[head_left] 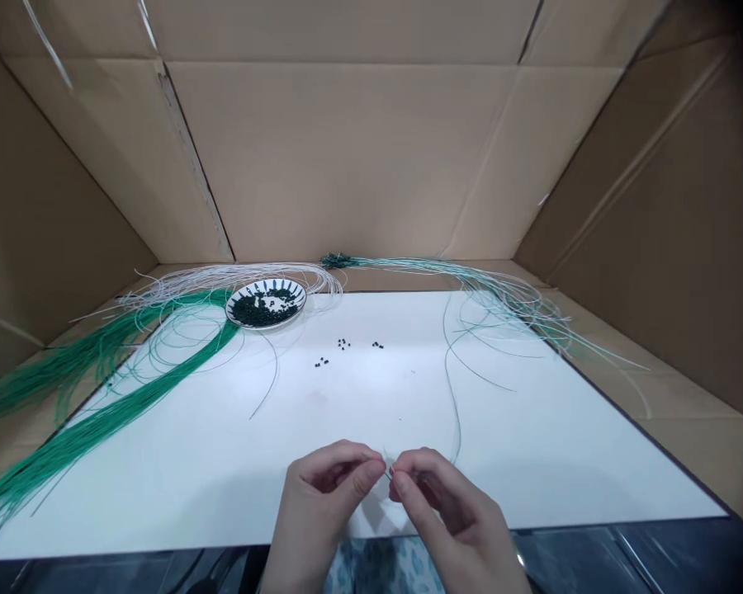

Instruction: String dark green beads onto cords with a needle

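At the bottom middle of the head view, my left hand (328, 495) and my right hand (439, 511) meet at the fingertips. Both pinch a thin wire (389, 472), and any bead between the fingertips is too small to tell. Several small dark beads (343, 344) lie in little groups on the white board (223, 462), well above my hands in the picture. More dark beads fill a patterned ceramic dish (291, 290) at the far side of the board.
A bundle of green wires (99, 412) spreads over the left side, and white wires (235, 279) loop behind the dish. Pale green wires (489, 285) trail off to the right. Cardboard box walls (347, 148) surround the board on three sides.
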Available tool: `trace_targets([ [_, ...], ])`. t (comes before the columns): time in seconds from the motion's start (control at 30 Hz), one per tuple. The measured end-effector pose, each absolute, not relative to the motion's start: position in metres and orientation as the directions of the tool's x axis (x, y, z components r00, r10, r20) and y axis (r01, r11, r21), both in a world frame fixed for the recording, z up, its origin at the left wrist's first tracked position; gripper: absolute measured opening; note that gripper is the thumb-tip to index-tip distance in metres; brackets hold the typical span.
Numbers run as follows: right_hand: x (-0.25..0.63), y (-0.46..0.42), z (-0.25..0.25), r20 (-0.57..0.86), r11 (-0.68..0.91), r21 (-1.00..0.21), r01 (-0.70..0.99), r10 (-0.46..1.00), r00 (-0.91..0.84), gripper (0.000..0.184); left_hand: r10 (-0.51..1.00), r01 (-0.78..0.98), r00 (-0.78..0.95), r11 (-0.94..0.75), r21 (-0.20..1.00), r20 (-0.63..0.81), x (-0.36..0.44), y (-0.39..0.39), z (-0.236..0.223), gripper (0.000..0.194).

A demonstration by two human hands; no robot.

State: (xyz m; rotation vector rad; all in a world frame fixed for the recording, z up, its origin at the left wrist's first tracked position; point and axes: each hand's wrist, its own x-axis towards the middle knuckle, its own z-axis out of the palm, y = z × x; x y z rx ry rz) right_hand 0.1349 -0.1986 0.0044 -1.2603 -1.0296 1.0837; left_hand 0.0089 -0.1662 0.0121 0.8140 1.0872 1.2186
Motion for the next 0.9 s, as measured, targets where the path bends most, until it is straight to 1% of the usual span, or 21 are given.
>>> trace_targets([
  [0.17,0.132,-0.209,0.015,0.125,0.104,-0.985,0.140,0.981,0.147,0.026,0.991,-0.264,0.126,0.069,0.962,-0.037,-0.001,-0.169,0.004,0.007],
  [0.23,0.130,-0.213,0.018,0.143,0.112,-0.976,0.189,0.976,0.163,0.025,0.984,-0.239,0.180,0.043,0.970,0.001,-0.006,-0.169,-0.001,0.007],
  [0.3,0.129,-0.216,0.019,0.142,0.103,-0.974,0.202,0.972,0.189,0.025,0.979,-0.241,0.202,0.036,0.970,0.014,-0.008,-0.169,-0.003,0.006],
  [0.37,0.127,-0.218,0.016,0.128,0.092,-0.980,0.174,0.971,0.204,0.026,0.982,-0.274,0.189,0.035,0.961,0.018,-0.008,-0.170,-0.004,0.006],
  [0.47,0.123,-0.217,0.010,0.095,0.080,-0.993,0.082,0.974,0.203,0.029,0.988,-0.317,0.153,0.027,0.948,0.023,-0.005,-0.173,-0.002,0.007],
  [0.57,0.119,-0.213,0.003,0.053,0.059,-0.998,-0.028,0.982,0.184,0.036,0.992,-0.330,0.129,0.029,0.944,0.015,-0.002,-0.173,-0.003,0.010],
  [0.67,0.118,-0.208,-0.004,0.041,0.058,-0.994,-0.096,0.986,0.164,0.040,0.993,-0.333,0.116,0.036,0.942,0.003,-0.002,-0.171,-0.004,0.015],
  [0.8,0.119,-0.204,-0.010,0.039,0.058,-0.992,-0.114,0.986,0.162,0.041,0.996,-0.304,0.092,0.044,0.952,-0.017,-0.004,-0.169,-0.006,0.015],
  [0.9,0.122,-0.205,-0.014,0.035,0.048,-0.996,-0.077,0.987,0.156,0.040,0.997,-0.269,0.066,0.045,0.962,-0.029,-0.005,-0.171,-0.006,0.010],
])
